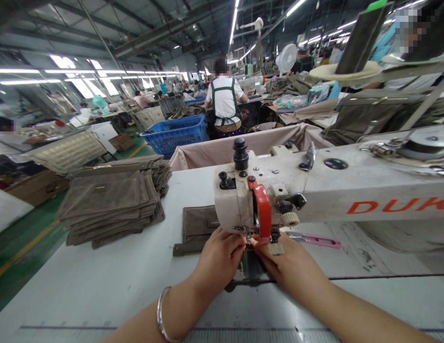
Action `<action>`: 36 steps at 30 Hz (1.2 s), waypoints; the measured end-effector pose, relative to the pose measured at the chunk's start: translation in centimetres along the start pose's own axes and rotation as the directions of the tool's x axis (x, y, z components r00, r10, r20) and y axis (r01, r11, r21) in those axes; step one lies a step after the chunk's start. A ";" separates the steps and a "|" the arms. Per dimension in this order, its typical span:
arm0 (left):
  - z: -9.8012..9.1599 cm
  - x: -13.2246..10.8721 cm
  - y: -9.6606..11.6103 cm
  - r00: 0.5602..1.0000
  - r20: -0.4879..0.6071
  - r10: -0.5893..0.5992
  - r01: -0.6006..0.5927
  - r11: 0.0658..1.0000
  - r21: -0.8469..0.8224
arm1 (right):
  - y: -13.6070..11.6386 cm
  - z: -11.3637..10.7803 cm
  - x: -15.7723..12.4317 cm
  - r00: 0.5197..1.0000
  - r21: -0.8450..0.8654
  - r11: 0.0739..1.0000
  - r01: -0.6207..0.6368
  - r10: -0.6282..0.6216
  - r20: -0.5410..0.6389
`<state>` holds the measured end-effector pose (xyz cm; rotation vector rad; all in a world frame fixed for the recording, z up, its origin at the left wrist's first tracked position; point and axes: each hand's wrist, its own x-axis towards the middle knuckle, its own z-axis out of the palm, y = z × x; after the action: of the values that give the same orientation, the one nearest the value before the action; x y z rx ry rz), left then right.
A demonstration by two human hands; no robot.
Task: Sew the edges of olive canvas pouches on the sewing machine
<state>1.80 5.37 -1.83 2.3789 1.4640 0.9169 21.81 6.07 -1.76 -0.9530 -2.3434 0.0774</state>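
A white sewing machine [229, 200] with an orange guard [264, 209] stands over the worktable. My left hand [222, 255], a silver bangle on its wrist, is closed in a pinch right at the needle area, from the left. From the other side my right hand [289, 259] reaches in under the guard, its fingertips pressed together close to the left ones. Whatever the fingertips hold is too small to make out. An olive-brown fabric piece [198, 221] with a dark label lies flat behind my left hand, partly hidden by hand and machine head.
Pink-handled thread snips [322, 240] lie right of my right hand, beneath the machine arm. A stack of olive-brown fabric pieces [110, 200] sits at the table's left. Beyond are a pinkish cloth-lined bin [207, 152], a blue basket [179, 133] and a person in a green apron [223, 97].
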 end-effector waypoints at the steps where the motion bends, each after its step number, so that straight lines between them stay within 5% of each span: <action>1: 0.0 0.0 0.0 1.000 -0.001 -0.001 0.001 1.000 0.002 | 0.0 0.0 0.0 1.000 -0.004 1.000 0.001 -0.001 0.003; 18: -0.1 -0.2 0.2 1.000 -0.021 0.009 -0.008 1.000 0.022 | -0.6 0.1 0.2 0.996 0.121 0.990 -0.079 0.074 0.046; 25: 1.2 -0.6 -1.5 0.997 -0.046 0.070 -0.066 0.996 0.067 | -0.4 0.4 0.3 0.995 0.171 0.981 -0.088 0.078 0.065; 31: -0.2 -0.2 -2.1 0.980 -0.014 0.198 -0.186 0.941 0.282 | -0.5 0.3 0.5 0.995 0.132 0.987 -0.095 0.095 0.012; 36: -1.4 -6.1 -1.4 0.952 0.137 0.275 -0.306 0.804 0.509 | -0.2 -0.6 -0.3 0.997 0.173 0.982 -0.071 0.074 -0.009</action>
<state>-1.98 0.62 -3.77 3.0688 1.5023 0.5325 22.20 5.66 -1.33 -0.9492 -2.2458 0.2961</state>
